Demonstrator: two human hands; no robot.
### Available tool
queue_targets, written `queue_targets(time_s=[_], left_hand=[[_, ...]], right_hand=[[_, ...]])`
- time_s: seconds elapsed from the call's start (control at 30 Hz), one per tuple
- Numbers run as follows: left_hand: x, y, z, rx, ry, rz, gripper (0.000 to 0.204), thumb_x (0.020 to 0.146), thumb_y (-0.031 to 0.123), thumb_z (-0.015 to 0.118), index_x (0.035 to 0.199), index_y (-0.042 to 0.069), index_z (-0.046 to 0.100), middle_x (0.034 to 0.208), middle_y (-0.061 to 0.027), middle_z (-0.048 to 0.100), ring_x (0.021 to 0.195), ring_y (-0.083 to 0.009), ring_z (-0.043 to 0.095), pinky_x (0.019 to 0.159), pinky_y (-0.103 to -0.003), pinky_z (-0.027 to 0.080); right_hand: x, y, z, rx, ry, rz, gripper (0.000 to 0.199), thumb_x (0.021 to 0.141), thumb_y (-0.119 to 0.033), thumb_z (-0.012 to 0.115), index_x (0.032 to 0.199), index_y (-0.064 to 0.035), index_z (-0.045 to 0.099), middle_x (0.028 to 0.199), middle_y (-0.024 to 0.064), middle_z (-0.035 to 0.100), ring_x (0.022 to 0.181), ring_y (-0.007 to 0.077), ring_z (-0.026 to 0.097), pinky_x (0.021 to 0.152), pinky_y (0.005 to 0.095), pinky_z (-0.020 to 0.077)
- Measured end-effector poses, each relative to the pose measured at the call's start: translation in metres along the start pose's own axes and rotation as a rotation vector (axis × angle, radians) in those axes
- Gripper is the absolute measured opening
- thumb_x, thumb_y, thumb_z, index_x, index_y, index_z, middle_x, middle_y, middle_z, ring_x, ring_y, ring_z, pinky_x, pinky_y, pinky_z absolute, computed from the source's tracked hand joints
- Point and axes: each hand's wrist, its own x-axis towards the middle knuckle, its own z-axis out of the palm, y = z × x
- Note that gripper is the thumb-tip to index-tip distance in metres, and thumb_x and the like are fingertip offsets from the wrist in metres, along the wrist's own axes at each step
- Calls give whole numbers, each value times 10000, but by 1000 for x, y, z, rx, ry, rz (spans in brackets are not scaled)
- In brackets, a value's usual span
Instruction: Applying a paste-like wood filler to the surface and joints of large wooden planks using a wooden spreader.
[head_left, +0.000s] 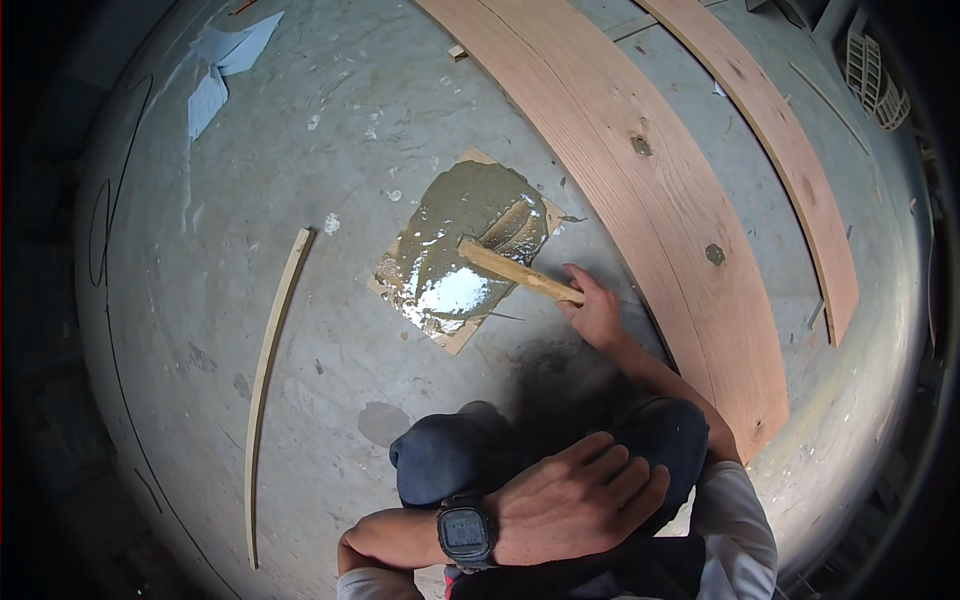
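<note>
Wooden stick (520, 272), pale and flat, lies at frame centre, its far end sunk in a wet grey paste (455, 250) spread over a cardboard sheet (452, 340) on the concrete floor (330, 400). The right hand (592, 308) is closed around the stick's near end. The left hand (575, 500), wearing a dark wristwatch (466, 532), rests flat with fingers spread on a blue-clad knee (450, 455) at lower centre. Two long boards (650, 200) run diagonally at upper right; a thin wooden strip (272, 370) lies at left.

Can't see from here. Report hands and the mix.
Right hand grips stick, tip in wet grey paste on board. Left hand rests on knee. Nothing blocking.
</note>
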Motion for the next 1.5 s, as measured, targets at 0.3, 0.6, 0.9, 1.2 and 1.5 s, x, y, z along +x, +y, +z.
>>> queue_targets(time_s=[0.3,0.6,0.9,1.2,1.5], left_hand=[[0,-1,-4,37,1,76,436,798,154,632,1197,-23,644,954,-72,634,893,-195,644,917,-345,523],[9,5,-22,117,-3,77,360,819,130,636,1151,-8,658,1044,-118,664,975,-264,657,938,-408,527],[11,7,-14,-102,-165,-229,312,833,103,696,1120,-19,678,1021,-124,687,972,-279,675,927,-414,537],[12,3,-10,-114,-124,-267,307,852,110,712,1132,-11,676,1034,-119,687,982,-283,675,930,-421,539],[20,-2,-4,-141,-142,-260,332,840,111,725,1142,-15,668,1034,-119,686,978,-294,675,916,-426,542]], right_hand=[[6,-7,-38,-348,161,-78,456,724,12,756,1175,-13,695,1069,157,572,1024,310,617,863,384,536],[35,14,-146,152,258,256,371,811,-156,855,1091,19,687,952,67,691,857,153,646,779,306,526],[103,66,-189,-366,358,335,311,967,-149,621,1271,-103,671,995,173,684,839,284,687,783,421,553],[90,81,-166,-655,448,242,425,919,-88,613,1333,-167,665,1160,207,595,1053,390,578,927,445,507],[104,91,-178,-345,529,238,435,855,-64,700,1284,-132,706,1091,217,608,1056,371,580,945,420,493]])
